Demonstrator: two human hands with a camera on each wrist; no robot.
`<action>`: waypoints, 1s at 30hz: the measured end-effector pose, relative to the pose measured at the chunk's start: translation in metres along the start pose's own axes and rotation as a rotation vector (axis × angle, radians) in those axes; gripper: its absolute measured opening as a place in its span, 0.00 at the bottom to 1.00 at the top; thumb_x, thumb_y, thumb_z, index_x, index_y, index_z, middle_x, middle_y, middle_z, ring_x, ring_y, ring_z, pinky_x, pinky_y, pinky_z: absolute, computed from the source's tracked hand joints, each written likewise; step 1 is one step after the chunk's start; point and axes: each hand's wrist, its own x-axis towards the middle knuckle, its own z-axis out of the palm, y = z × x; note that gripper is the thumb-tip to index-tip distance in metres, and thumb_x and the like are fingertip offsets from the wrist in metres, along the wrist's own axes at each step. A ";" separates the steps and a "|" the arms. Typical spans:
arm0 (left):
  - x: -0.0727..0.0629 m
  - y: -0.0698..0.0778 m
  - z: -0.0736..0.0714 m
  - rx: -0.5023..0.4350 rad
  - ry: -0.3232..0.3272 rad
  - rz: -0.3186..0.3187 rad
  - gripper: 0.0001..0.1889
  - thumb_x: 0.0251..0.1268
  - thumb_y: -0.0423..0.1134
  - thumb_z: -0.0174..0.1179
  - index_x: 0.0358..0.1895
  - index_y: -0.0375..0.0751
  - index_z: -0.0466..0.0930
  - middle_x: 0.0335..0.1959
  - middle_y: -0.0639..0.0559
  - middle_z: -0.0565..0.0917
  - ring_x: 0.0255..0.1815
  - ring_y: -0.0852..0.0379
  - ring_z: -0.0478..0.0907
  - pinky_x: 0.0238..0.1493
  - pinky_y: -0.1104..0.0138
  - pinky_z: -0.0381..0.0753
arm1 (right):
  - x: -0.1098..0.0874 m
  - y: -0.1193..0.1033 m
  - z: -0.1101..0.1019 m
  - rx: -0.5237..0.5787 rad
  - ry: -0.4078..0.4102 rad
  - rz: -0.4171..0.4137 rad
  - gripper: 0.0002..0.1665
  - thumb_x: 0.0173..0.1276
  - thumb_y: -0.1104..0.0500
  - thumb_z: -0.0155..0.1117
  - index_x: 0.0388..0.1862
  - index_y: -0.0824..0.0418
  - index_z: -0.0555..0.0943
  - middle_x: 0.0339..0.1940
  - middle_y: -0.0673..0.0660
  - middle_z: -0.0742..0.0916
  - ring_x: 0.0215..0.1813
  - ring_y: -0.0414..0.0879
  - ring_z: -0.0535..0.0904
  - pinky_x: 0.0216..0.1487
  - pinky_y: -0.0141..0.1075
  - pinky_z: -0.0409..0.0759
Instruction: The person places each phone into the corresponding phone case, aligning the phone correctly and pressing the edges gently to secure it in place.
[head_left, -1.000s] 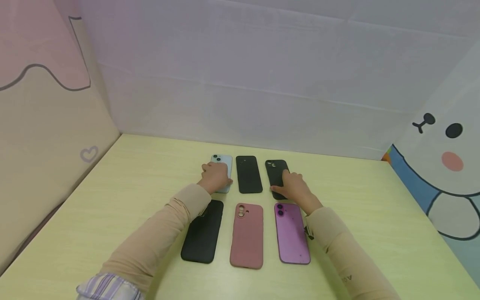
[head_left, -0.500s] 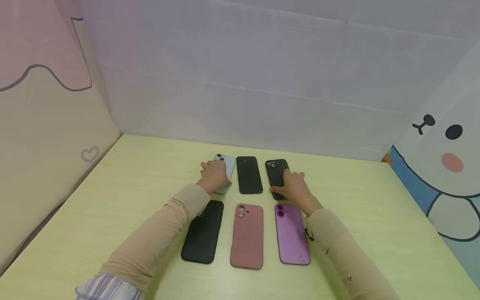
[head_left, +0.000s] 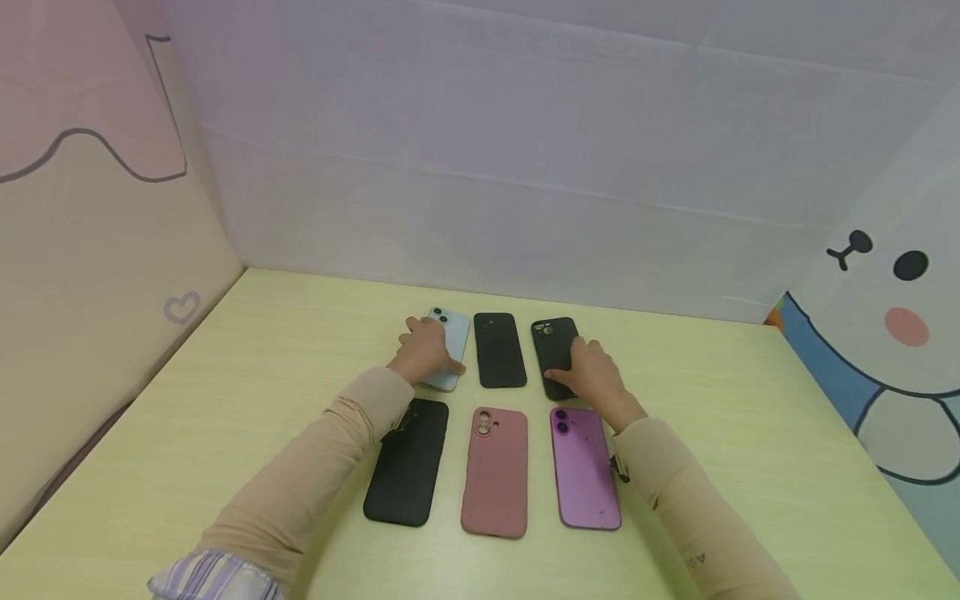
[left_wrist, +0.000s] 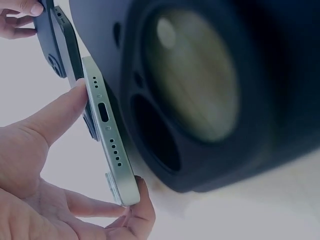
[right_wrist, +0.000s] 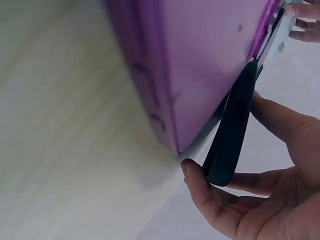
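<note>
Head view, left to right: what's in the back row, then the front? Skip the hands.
Back: light-blue phone → all-black phone or case → black phone or case with paler camera corner.
Front: black phone case → pink phone case → purple phone.

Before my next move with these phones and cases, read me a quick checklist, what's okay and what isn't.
1. Left hand has thumb and fingers on opposite sides of pale blue phone: ok.
2. Right hand grips back-right black item: ok.
3. Back-right black item apart from middle black item: ok.
4. Pink case and purple phone apart: ok.
5. Front black case fully visible from above: not ok, left sleeve hides its upper-left corner.
6. Pale blue phone lying fully flat: cannot tell.
</note>
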 end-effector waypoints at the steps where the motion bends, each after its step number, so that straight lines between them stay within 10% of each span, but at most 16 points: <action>1: 0.001 -0.001 0.000 -0.006 -0.002 0.005 0.54 0.40 0.50 0.73 0.65 0.25 0.51 0.56 0.32 0.61 0.52 0.40 0.65 0.48 0.53 0.75 | 0.000 0.001 0.000 0.003 0.002 0.004 0.40 0.58 0.46 0.66 0.55 0.77 0.66 0.45 0.73 0.76 0.41 0.58 0.76 0.42 0.50 0.77; 18: 0.014 -0.020 -0.012 -0.073 -0.012 0.186 0.31 0.53 0.43 0.66 0.55 0.25 0.68 0.47 0.36 0.78 0.46 0.46 0.77 0.44 0.59 0.80 | 0.005 0.008 -0.007 0.167 0.079 0.018 0.28 0.59 0.55 0.65 0.45 0.78 0.71 0.42 0.73 0.80 0.43 0.62 0.78 0.42 0.48 0.78; 25: 0.157 -0.080 0.069 -0.125 0.047 0.231 0.16 0.60 0.41 0.54 0.44 0.29 0.69 0.35 0.41 0.76 0.29 0.51 0.74 0.22 0.66 0.76 | 0.009 0.017 -0.008 0.347 0.043 0.042 0.28 0.63 0.61 0.59 0.55 0.80 0.68 0.51 0.76 0.78 0.53 0.65 0.75 0.53 0.50 0.75; 27: 0.151 -0.081 0.063 -0.201 -0.003 0.230 0.14 0.62 0.38 0.48 0.43 0.28 0.67 0.35 0.40 0.74 0.29 0.50 0.73 0.24 0.65 0.77 | 0.009 0.018 -0.009 0.442 0.011 0.075 0.27 0.65 0.62 0.55 0.57 0.79 0.67 0.52 0.75 0.77 0.54 0.64 0.75 0.53 0.49 0.75; 30: 0.098 -0.062 0.028 -0.297 -0.084 0.170 0.13 0.64 0.34 0.43 0.46 0.26 0.65 0.40 0.36 0.73 0.33 0.47 0.73 0.29 0.63 0.78 | 0.008 0.018 -0.011 0.589 -0.036 0.133 0.26 0.67 0.64 0.50 0.60 0.78 0.65 0.54 0.75 0.75 0.54 0.63 0.75 0.52 0.46 0.76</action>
